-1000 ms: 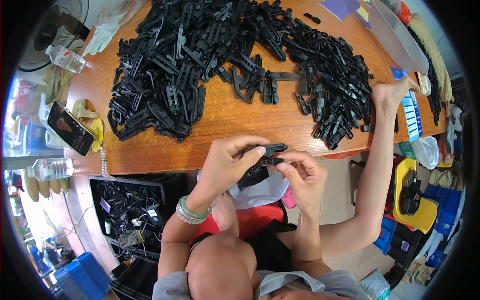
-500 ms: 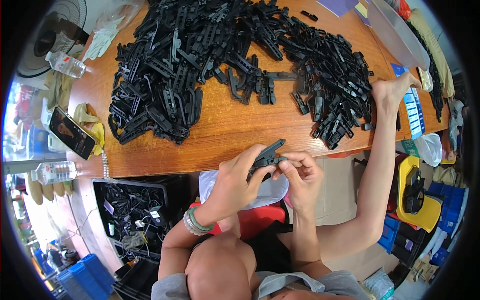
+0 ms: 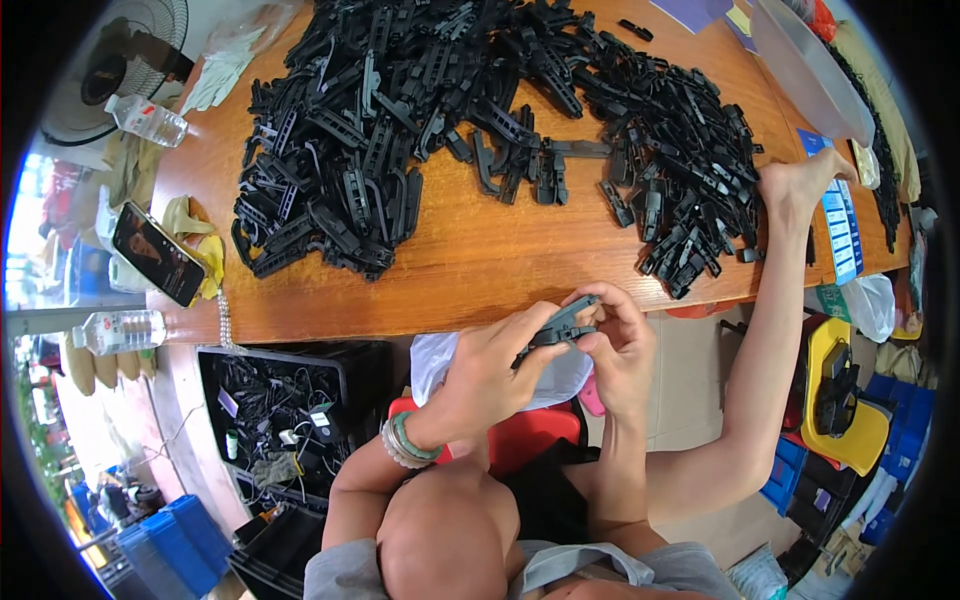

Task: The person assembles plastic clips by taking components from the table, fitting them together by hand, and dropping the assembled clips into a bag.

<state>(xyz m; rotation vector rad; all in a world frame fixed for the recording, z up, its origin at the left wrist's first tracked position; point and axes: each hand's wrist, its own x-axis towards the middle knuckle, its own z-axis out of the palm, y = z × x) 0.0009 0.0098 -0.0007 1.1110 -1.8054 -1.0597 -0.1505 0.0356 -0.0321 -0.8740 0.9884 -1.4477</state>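
The left grip (image 3: 497,352) is closed around a black plastic part (image 3: 566,326), its thumb and fingers pinching it from either side. The right grip (image 3: 624,352) is half curled, with thumb and fingertips at the part's far end; whether it bears weight or merely steadies is hidden. The part is held up between both grips, near the front edge of the surface (image 3: 470,262), with a white bag (image 3: 430,362) below them.

Beyond the left grip spreads a large heap of long black pieces (image 3: 345,150); beyond the right grip lies a heap of shorter black pieces (image 3: 690,175). Handling of the held part looks midway, since both grips are on it and it is not set down. Many pieces remain loose; which heap, if either, is finished cannot be told.
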